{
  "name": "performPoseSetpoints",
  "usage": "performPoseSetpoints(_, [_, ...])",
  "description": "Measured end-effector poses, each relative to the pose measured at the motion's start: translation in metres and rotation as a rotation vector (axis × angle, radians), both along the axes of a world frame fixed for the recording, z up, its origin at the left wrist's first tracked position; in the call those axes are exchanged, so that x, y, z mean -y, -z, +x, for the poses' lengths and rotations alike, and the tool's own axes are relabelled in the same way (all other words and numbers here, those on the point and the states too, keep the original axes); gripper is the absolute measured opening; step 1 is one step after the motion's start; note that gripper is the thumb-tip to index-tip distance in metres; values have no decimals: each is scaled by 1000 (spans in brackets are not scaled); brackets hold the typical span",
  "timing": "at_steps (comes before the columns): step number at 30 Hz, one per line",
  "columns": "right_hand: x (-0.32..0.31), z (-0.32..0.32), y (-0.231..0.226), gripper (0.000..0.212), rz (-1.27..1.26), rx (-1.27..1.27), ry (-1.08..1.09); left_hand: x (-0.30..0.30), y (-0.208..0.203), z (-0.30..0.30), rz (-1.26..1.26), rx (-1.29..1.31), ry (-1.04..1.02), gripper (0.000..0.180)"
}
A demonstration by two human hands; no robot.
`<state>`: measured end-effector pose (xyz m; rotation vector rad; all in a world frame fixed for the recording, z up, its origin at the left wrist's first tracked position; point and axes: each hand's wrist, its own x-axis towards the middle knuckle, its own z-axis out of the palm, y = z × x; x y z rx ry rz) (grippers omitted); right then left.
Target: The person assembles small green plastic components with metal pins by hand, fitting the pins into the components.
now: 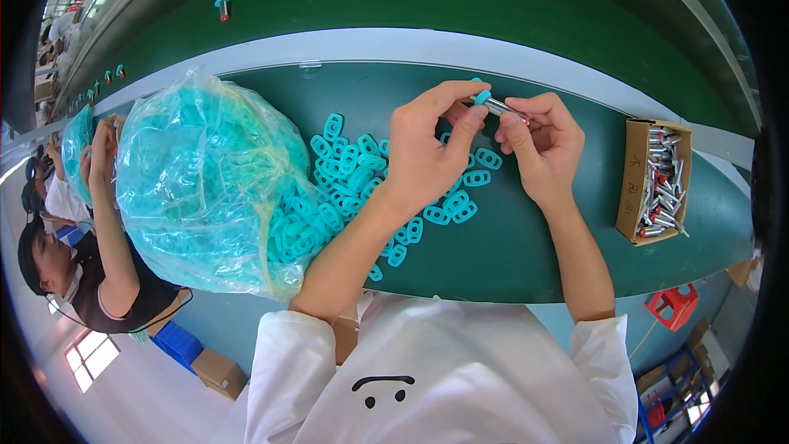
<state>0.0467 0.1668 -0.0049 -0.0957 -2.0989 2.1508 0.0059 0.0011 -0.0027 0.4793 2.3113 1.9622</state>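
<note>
My left hand (431, 140) is closed in a pinch on a teal plastic ring piece (482, 98) at one end of a slim silver metal tube. The fingers of my right hand (546, 144) grip that silver tube (498, 107) near its other end, where a bit of red shows. Both hands are raised over the green table, and the ring piece sits around the tube's end. Loose teal ring pieces (353, 168), flat ovals with holes, lie scattered beneath and left of my left hand. Many more fill a big clear plastic bag (205, 189) whose mouth opens toward the pile.
At the right stands an open cardboard box (631, 185) of silver tubes with red ends. Beyond a pale rail (370, 45) runs a green belt (394, 0) carrying a ringed tube (223, 6). A co-worker (99, 271) sits at the left; a red stool (674, 306) stands below right.
</note>
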Motion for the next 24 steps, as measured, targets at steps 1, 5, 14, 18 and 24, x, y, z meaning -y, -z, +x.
performPoseSetpoints(1, [0,0,0,12,2,0,-1,0,0,0,0,0,3,22])
performPoseSetpoints(5, [0,0,1,12,-11,-8,-6,0,-1,0,-3,-4,-1,22])
performPoseSetpoints(14, [0,0,1,12,-2,-10,-14,0,0,0,22,6,16,20])
performPoseSetpoints(18, [-1,1,1,11,10,-21,-14,0,-1,0,11,-12,18,19])
performPoseSetpoints(24, [0,-1,1,11,7,-24,-20,-2,1,-1,22,-23,-8,19])
